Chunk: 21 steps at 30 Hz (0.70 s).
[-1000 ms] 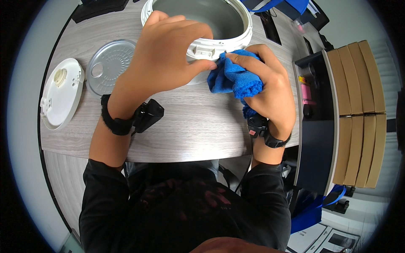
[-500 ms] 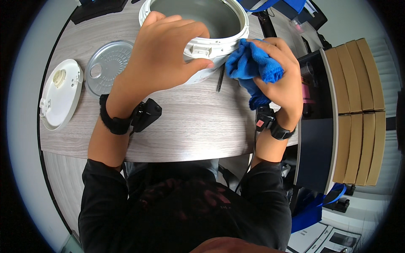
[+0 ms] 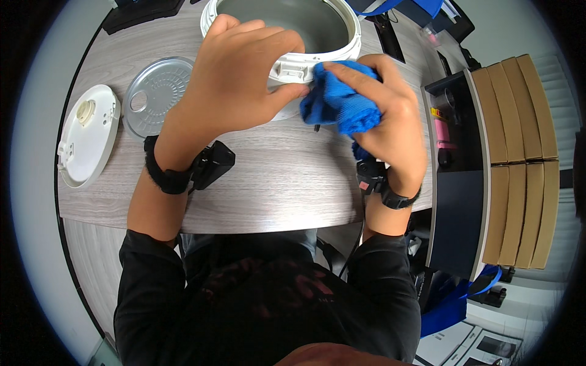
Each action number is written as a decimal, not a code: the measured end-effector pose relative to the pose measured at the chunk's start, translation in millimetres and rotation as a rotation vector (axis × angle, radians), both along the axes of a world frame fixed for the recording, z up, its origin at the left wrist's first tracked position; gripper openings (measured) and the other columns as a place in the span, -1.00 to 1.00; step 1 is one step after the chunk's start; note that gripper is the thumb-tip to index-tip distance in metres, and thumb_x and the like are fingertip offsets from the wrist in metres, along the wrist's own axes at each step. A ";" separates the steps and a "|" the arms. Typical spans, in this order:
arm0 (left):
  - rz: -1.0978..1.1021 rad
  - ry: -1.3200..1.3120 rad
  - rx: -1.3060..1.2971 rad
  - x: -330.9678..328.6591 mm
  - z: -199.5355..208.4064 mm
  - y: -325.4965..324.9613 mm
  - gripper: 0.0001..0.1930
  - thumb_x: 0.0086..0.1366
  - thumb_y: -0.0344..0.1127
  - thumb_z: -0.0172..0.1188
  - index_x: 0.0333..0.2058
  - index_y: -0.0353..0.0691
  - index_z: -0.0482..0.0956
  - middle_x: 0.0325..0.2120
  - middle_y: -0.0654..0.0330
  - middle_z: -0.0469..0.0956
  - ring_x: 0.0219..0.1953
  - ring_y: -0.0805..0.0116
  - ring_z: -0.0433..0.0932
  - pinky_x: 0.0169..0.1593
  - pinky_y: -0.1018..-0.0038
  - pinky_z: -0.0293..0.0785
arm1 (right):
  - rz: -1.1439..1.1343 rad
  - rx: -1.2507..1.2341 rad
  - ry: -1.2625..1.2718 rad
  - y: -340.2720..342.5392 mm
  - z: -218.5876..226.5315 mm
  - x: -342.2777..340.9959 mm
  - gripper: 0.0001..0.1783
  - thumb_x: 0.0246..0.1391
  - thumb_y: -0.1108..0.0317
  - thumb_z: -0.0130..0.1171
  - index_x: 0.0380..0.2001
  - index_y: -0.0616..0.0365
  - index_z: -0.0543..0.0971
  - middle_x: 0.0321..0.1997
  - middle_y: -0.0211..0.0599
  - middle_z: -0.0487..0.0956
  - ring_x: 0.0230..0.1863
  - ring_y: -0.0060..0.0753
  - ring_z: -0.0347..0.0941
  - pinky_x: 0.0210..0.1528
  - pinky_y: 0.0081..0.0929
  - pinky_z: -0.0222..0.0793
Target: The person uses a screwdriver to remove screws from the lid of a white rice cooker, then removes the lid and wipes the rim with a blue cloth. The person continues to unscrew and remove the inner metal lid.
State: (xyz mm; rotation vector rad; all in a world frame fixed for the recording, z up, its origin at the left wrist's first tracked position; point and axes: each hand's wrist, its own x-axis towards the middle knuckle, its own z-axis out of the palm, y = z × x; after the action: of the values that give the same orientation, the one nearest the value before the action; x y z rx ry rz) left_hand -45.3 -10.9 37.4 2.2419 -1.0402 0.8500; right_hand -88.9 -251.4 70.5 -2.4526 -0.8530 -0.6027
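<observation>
A round white rice cooker body (image 3: 355, 38) with a grey interior stands at the far middle of the table. My left hand (image 3: 229, 82) is closed over its near rim, the fingers hooked inside and the thumb against the outer wall. Bunched in my right hand (image 3: 394, 116) is a blue cloth (image 3: 345, 100), pressed to the outside of the cooker just right of its front latch. Part of the cooker's near wall is hidden behind both hands and the cloth. Each wrist carries a black strap with a small black device.
Left of my forearm lie a perforated silver inner lid (image 3: 151, 91) and a white oval lid (image 3: 94, 140). A thin dark rod (image 3: 317, 128) pokes out under the cloth. Cardboard boxes (image 3: 522, 116) stand at the right on a dark cabinet (image 3: 458, 207). A black object (image 3: 143, 13) sits far left.
My right hand has moved left with the cloth along the cooker's outer wall, toward the front latch. The left hand holds its place on the rim.
</observation>
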 end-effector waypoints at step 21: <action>0.019 -0.017 0.004 0.2 -1.5 -2.1 -0.67 0.02 -0.18 0.50 -0.26 -0.14 0.66 -0.36 0.30 0.65 -0.37 0.32 0.46 -0.11 0.34 0.18 | -0.021 -0.025 -0.038 -19.6 -0.2 11.0 -0.24 -0.41 0.69 0.33 0.04 -0.01 0.73 -0.09 -0.14 0.62 -0.12 -0.08 0.62 -0.08 -0.30 0.56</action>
State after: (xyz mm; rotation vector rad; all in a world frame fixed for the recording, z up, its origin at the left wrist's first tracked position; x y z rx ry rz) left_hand -45.1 -13.0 35.9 2.2543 -1.0311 0.8777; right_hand -77.9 -271.0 70.3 -2.4829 -0.8562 -0.6512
